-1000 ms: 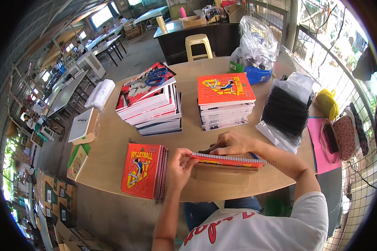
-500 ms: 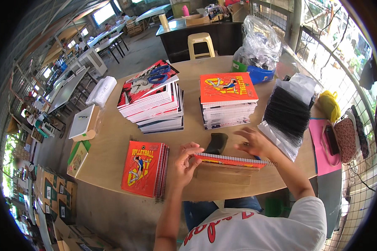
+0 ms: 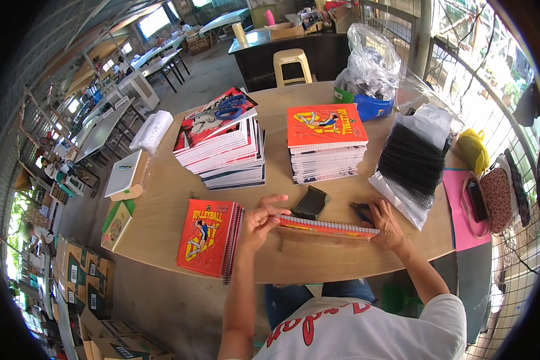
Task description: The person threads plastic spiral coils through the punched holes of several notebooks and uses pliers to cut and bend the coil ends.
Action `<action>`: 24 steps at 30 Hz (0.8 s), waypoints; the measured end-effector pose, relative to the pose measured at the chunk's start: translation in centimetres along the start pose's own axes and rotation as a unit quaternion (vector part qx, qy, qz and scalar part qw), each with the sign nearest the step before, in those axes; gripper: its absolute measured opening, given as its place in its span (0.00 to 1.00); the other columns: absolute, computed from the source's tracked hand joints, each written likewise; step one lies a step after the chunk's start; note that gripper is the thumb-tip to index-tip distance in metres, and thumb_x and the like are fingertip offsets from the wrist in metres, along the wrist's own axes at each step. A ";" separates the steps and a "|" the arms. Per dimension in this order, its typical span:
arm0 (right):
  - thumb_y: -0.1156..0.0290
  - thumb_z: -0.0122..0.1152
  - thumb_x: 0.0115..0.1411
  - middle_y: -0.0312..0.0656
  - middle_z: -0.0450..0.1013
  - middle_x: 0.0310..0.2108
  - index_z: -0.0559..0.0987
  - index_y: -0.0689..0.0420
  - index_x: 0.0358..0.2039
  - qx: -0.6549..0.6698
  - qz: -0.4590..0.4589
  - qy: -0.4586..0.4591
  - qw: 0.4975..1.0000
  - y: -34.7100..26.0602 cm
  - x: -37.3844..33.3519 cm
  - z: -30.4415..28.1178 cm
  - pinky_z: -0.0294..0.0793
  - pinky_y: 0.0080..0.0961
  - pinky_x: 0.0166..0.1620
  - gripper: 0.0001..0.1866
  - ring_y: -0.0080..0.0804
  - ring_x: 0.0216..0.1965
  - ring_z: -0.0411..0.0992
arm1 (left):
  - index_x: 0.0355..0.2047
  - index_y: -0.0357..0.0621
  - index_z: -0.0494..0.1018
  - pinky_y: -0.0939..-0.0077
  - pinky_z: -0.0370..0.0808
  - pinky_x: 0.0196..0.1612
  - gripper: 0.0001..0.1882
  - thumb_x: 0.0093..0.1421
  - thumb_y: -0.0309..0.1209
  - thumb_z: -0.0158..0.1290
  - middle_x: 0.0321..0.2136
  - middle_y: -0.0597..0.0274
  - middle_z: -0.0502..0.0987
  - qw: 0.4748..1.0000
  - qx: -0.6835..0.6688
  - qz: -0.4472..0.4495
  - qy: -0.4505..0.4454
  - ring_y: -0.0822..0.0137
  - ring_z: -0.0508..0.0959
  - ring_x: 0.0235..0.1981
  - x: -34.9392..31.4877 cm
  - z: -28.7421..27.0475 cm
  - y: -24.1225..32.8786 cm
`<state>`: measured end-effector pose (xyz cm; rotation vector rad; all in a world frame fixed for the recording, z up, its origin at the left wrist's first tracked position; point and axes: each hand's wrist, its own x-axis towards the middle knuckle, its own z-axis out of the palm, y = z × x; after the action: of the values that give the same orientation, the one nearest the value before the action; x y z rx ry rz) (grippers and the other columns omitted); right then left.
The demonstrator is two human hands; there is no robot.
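Notebook is pinched by left fingers; pliers at right fingers, grip unclear; coil trimming likely, firm hold needed.

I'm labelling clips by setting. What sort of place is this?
Probably a small notebook-binding workshop: a notebook is in the person's left hand, what look like black binding coils lie massed on the table, and more worktables stand in the background.

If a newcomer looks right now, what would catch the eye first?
Probably the orange notebook pile at near left and the orange-topped stack farther back, right of centre. Next come the blue-handled scissors on the red-topped stack at back left, and the notebook held by the left hand.
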<state>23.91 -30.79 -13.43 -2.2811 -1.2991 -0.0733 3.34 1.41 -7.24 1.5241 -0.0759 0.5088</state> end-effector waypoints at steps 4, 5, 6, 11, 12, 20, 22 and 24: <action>0.58 0.66 0.59 0.55 0.64 0.55 0.67 0.64 0.61 -0.107 0.013 -0.012 0.994 -0.3 -0.3 0.1 0.59 0.50 0.63 0.35 0.54 0.58 0.62 | 0.39 0.37 0.80 0.73 0.76 0.54 0.10 0.61 0.14 0.54 0.59 0.57 0.72 1.000 -0.008 -0.014 0.016 0.69 0.76 0.53 0.0 0.4 0.5; 0.58 0.66 0.59 0.55 0.64 0.55 0.67 0.64 0.61 -0.108 0.014 -0.012 0.994 -0.3 -0.4 0.1 0.59 0.50 0.63 0.35 0.54 0.58 0.62 | 0.39 0.37 0.81 0.73 0.75 0.54 0.11 0.62 0.13 0.53 0.58 0.57 0.72 1.000 -0.007 -0.019 0.023 0.69 0.75 0.53 -0.1 0.4 0.6; 0.60 0.66 0.59 0.53 0.64 0.55 0.67 0.64 0.61 -0.078 0.018 -0.015 0.997 -0.3 -0.4 0.0 0.58 0.50 0.64 0.34 0.54 0.58 0.62 | 0.39 0.37 0.81 0.73 0.75 0.54 0.11 0.62 0.13 0.53 0.58 0.57 0.72 1.000 -0.008 -0.017 0.023 0.69 0.75 0.53 -0.2 0.4 0.5; 0.67 0.63 0.62 0.53 0.66 0.52 0.69 0.63 0.58 -0.050 -0.013 0.053 0.997 0.2 -0.6 0.1 0.64 0.47 0.60 0.26 0.53 0.53 0.67 | 0.39 0.39 0.81 0.78 0.73 0.51 0.13 0.62 0.12 0.50 0.59 0.58 0.71 1.000 -0.018 0.009 0.014 0.73 0.74 0.52 -0.1 0.6 0.4; 0.69 0.62 0.63 0.53 0.67 0.50 0.69 0.63 0.57 0.052 0.028 0.103 0.993 0.2 -0.4 0.0 0.68 0.45 0.56 0.24 0.53 0.49 0.69 | 0.39 0.39 0.81 0.78 0.73 0.51 0.13 0.62 0.12 0.50 0.59 0.58 0.71 1.000 -0.017 0.010 0.016 0.73 0.74 0.52 -0.2 0.4 0.3; 0.61 0.64 0.64 0.53 0.69 0.45 0.72 0.63 0.54 0.178 -0.048 0.131 0.974 -4.3 5.5 -11.4 0.72 0.41 0.49 0.24 0.50 0.45 0.72 | 0.38 0.42 0.80 0.70 0.69 0.58 0.07 0.62 0.31 0.63 0.61 0.54 0.69 1.000 0.013 0.002 0.017 0.65 0.70 0.59 -0.7 1.8 0.8; 0.59 0.66 0.61 0.51 0.70 0.45 0.73 0.61 0.55 0.086 -0.117 0.125 0.981 -6.9 7.3 -13.6 0.69 0.44 0.53 0.26 0.48 0.47 0.72 | 0.37 0.41 0.79 0.71 0.71 0.56 0.08 0.62 0.32 0.63 0.60 0.54 0.69 1.000 0.006 -0.008 0.025 0.66 0.70 0.58 -0.6 2.0 0.7; 0.57 0.68 0.59 0.49 0.71 0.46 0.74 0.59 0.55 -0.003 -0.186 0.119 0.975 -9.6 8.9 -14.6 0.67 0.47 0.58 0.28 0.46 0.49 0.71 | 0.36 0.40 0.79 0.72 0.72 0.55 0.09 0.62 0.32 0.64 0.60 0.54 0.69 0.999 0.001 -0.019 0.035 0.66 0.71 0.57 -0.7 1.9 0.3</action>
<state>23.83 -26.39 5.66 -1.9338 -1.5752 -0.4660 3.11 -0.65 -7.14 1.5061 0.0069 0.5317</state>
